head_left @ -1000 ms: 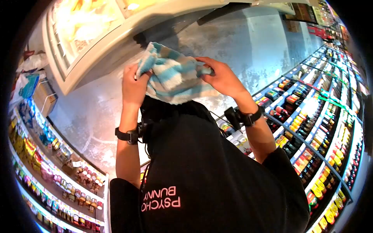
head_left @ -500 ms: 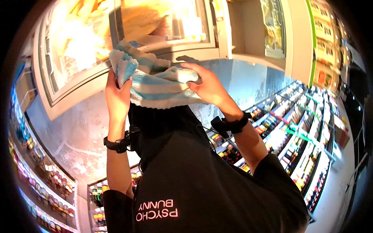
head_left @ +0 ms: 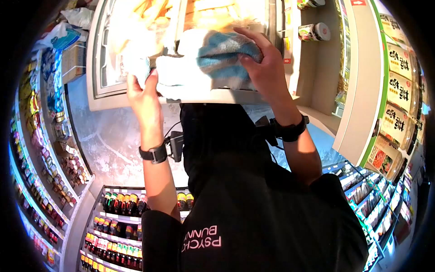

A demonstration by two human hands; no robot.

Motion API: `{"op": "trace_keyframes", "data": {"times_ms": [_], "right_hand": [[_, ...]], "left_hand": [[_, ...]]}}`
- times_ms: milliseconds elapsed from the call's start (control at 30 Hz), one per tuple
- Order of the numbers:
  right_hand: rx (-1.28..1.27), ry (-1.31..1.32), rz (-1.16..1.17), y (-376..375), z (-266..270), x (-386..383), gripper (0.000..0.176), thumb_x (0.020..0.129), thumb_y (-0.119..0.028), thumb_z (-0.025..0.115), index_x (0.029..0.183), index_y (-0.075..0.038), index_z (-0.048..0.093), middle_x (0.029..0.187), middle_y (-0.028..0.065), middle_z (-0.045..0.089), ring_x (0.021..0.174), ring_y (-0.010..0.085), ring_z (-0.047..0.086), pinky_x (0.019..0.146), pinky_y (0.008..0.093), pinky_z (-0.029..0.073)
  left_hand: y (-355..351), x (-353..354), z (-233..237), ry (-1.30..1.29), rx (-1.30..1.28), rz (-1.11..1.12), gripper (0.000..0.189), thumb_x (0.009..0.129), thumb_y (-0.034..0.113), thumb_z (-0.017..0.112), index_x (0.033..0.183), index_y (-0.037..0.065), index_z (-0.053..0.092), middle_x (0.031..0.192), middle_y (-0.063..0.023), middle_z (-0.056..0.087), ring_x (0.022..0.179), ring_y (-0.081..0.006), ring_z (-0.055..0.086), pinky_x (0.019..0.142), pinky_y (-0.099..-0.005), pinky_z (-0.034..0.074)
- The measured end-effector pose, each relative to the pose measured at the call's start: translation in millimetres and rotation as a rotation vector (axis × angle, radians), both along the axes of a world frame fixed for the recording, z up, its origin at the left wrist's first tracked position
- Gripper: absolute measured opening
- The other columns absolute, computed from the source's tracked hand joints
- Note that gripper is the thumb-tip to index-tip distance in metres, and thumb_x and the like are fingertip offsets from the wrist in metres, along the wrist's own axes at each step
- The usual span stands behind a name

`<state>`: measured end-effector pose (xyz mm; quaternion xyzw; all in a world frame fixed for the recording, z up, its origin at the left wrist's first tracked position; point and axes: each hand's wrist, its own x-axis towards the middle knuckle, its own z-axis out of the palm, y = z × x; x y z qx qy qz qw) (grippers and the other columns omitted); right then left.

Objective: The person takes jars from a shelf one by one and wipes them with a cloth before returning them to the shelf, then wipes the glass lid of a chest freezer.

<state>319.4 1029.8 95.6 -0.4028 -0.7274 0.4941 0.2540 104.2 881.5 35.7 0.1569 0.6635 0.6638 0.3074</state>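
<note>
A blue and white striped cloth (head_left: 213,61) is bunched between both hands, over the edge of a chest freezer (head_left: 136,102) with a glass lid. My left hand (head_left: 144,93) grips the cloth's left end near the freezer's rim. My right hand (head_left: 265,63) lies on top of the cloth's right part, fingers curled over it. Both wrists wear black bands. My black shirt fills the lower middle of the view.
Shelves of bottles (head_left: 122,204) and packets (head_left: 50,149) run along the left and bottom. A white shelf unit (head_left: 362,104) with packaged goods and two jars (head_left: 312,31) stands at the right. Grey floor (head_left: 113,145) lies between the freezer and the shelves.
The view has swung toward the freezer. Both hands have carried the cloth forward onto the freezer's lid and edge, with the right hand now on top of it.
</note>
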Motion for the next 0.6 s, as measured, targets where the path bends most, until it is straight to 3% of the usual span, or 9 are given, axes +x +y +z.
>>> {"op": "trace_keyframes", "data": {"times_ms": [67,100,167,200,267,333,433,467,600], "right_hand": [[0.084,-0.112,-0.039,-1.6,-16.1,-5.0,0.05,0.083,-0.004,0.066,0.132,-0.01,0.061,0.128,0.0165,0.061,0.116,0.0326,0.061,0.101,0.0415,0.049],[0.169,-0.241,-0.087,-2.1,-31.8,-4.0,0.048,0.083,-0.005,0.067,0.131,-0.008,0.062,0.13,0.0162,0.059,0.118,0.0327,0.06,0.103,0.042,0.048],[0.288,-0.392,-0.08,-9.8,-74.2,4.3,0.049,0.084,-0.008,0.069,0.132,-0.006,0.059,0.136,0.0195,0.053,0.124,0.0367,0.055,0.107,0.0446,0.044],[0.372,-0.581,-0.136,-20.7,-83.5,7.1,0.051,0.085,-0.01,0.07,0.135,-0.005,0.056,0.14,0.0223,0.049,0.127,0.0398,0.05,0.109,0.0459,0.042],[0.461,-0.78,-0.197,-30.2,-87.4,2.1,0.054,0.086,-0.012,0.07,0.137,-0.003,0.054,0.144,0.0251,0.044,0.131,0.0429,0.046,0.112,0.0472,0.04],[0.45,-0.572,-0.045,-45.6,-78.6,-5.2,0.061,0.089,-0.016,0.069,0.143,-0.002,0.046,0.15,0.029,0.037,0.136,0.0481,0.04,0.114,0.0492,0.038],[0.368,-0.452,0.089,-50.5,-102.0,-23.9,0.062,0.092,-0.02,0.067,0.147,-0.004,0.042,0.155,0.0284,0.032,0.141,0.0472,0.034,0.115,0.0509,0.036],[0.344,-0.458,0.089,-51.0,-117.3,-30.0,0.062,0.096,-0.029,0.063,0.15,-0.007,0.04,0.158,0.0279,0.029,0.145,0.0449,0.031,0.115,0.0519,0.033],[0.34,-0.667,0.054,-55.8,-139.3,-37.0,0.063,0.098,-0.039,0.057,0.153,-0.014,0.038,0.161,0.0281,0.021,0.148,0.0449,0.025,0.118,0.0549,0.025]], "left_hand": [[8.4,0.6,-5.0,0.133,-0.119,-0.015,0.03,0.09,0.003,0.069,0.119,0.003,0.06,0.094,0.0011,0.063,0.075,-0.0066,0.057,0.06,-0.0239,0.046],[5.8,-8.1,-29.7,0.149,-0.28,-0.115,0.047,0.087,0.008,0.074,0.129,0.0,0.055,0.104,-0.0089,0.064,0.089,-0.0179,0.062,0.073,-0.0324,0.052],[2.2,3.3,-65.4,0.637,-0.635,-0.132,0.073,0.081,0.008,0.079,0.141,-0.006,0.04,0.122,-0.0243,0.055,0.117,-0.0355,0.052,0.101,-0.0433,0.043],[-3.3,8.6,-70.4,0.736,-0.594,-0.145,0.086,0.078,0.009,0.08,0.147,-0.006,0.032,0.132,-0.0301,0.046,0.125,-0.0455,0.043,0.106,-0.0486,0.038],[-5.0,20.4,-51.5,0.895,-0.546,-0.242,0.074,0.081,0.006,0.073,0.146,-0.003,0.038,0.139,-0.0312,0.042,0.128,-0.0464,0.042,0.109,-0.0507,0.036],[3.2,27.5,-47.9,0.9,-0.419,-0.367,0.06,0.087,0.004,0.065,0.144,0.002,0.047,0.147,-0.0268,0.041,0.135,-0.0454,0.04,0.113,-0.05,0.034],[30.4,24.8,-59.7,1.022,-0.358,-0.518,0.055,0.092,0.012,0.062,0.144,0.003,0.048,0.152,-0.0258,0.037,0.141,-0.042,0.037,0.114,-0.0495,0.034],[40.8,20.8,-72.3,1.031,-0.381,-0.529,0.056,0.095,0.021,0.059,0.146,0.004,0.046,0.154,-0.0253,0.035,0.143,-0.0416,0.035,0.116,-0.0508,0.031],[52.5,17.6,-105.2,1.165,-0.561,-0.575,0.063,0.097,0.032,0.054,0.152,0.005,0.037,0.157,-0.0237,0.032,0.147,-0.0403,0.028,0.119,-0.0555,0.022]]}}
